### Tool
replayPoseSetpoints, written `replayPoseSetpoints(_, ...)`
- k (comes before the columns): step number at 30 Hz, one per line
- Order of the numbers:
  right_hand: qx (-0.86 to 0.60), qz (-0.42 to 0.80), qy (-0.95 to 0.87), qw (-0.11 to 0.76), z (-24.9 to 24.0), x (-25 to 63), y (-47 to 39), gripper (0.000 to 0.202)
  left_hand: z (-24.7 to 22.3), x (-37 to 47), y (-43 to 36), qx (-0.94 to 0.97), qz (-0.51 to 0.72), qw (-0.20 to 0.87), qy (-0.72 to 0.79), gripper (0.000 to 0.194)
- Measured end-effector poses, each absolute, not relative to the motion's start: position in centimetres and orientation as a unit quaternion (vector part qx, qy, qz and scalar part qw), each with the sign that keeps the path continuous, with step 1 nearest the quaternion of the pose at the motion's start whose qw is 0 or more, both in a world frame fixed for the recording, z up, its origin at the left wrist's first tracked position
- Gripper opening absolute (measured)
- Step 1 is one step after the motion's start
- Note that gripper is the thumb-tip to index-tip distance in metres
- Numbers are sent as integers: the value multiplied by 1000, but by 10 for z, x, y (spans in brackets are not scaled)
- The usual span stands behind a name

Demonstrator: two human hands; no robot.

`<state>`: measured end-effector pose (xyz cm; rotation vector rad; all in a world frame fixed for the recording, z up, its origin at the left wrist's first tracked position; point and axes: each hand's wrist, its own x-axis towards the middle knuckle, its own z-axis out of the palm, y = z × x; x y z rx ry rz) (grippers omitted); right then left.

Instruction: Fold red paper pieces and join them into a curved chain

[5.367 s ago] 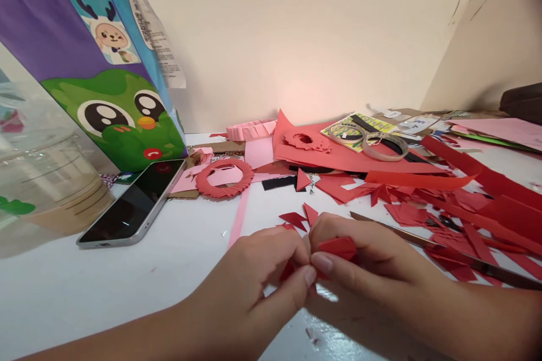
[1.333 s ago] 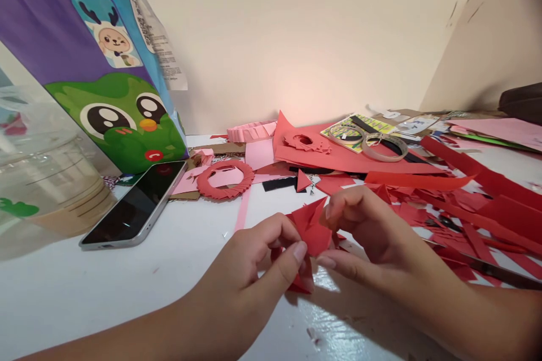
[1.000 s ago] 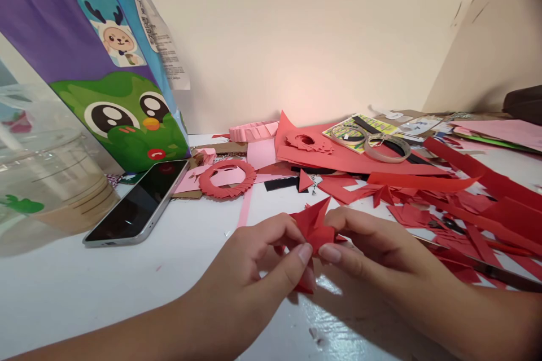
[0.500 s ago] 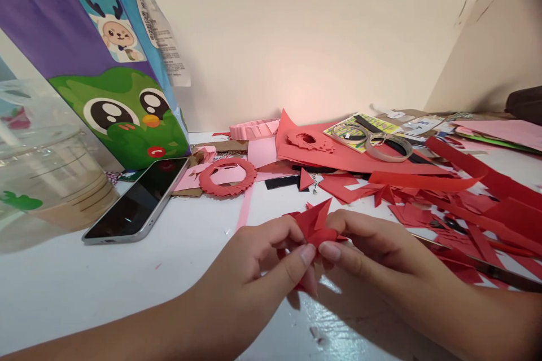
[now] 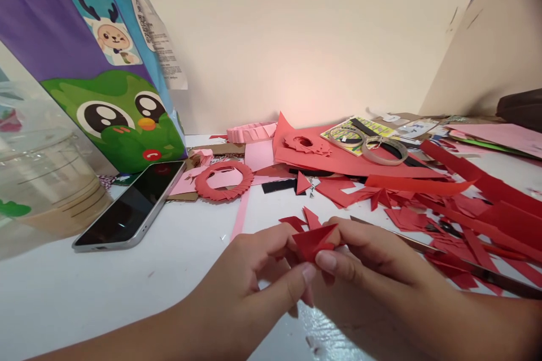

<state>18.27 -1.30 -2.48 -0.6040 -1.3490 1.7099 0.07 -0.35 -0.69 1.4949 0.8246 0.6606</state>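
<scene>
A folded red paper piece point(image 5: 312, 241), creased into pointed flaps, sits at five o'clock above the white table point(image 5: 169, 287). The left hand point(image 5: 271, 271) and right hand point(image 5: 372, 259) grip it, thumbs and curled fingers nearly closed around its edges.

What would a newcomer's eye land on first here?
Probably the tall purple bag at far left, with its big-eyed green cartoon. Next, the folded red paper between the left hand and right hand, then red scraps across the right side.
</scene>
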Motion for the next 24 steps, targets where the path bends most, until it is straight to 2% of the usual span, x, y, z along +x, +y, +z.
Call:
replayPoseSetpoints(4,-143,763,-443,448,-30,172,-16,20,-9,0,-4,649,274,616,352,11)
replayPoseSetpoints(8,-144,774,-416,455,-29,169,-16,18,-6,-1,-6,661,259,606,360,13)
replayPoseSetpoints(15,-301,647,-537,451,-18,182,-13,18,-6,0,-5,623,306,622,362,15)
replayPoseSetpoints(18,-335,607,-572,439,-19,188,-11,23,-6,0,-5,620,306,632,350,16)
replayPoseSetpoints(24,-367,515,-659,407,-18,191,-8,22,-4,-1,-5,684,274,559,380,13)
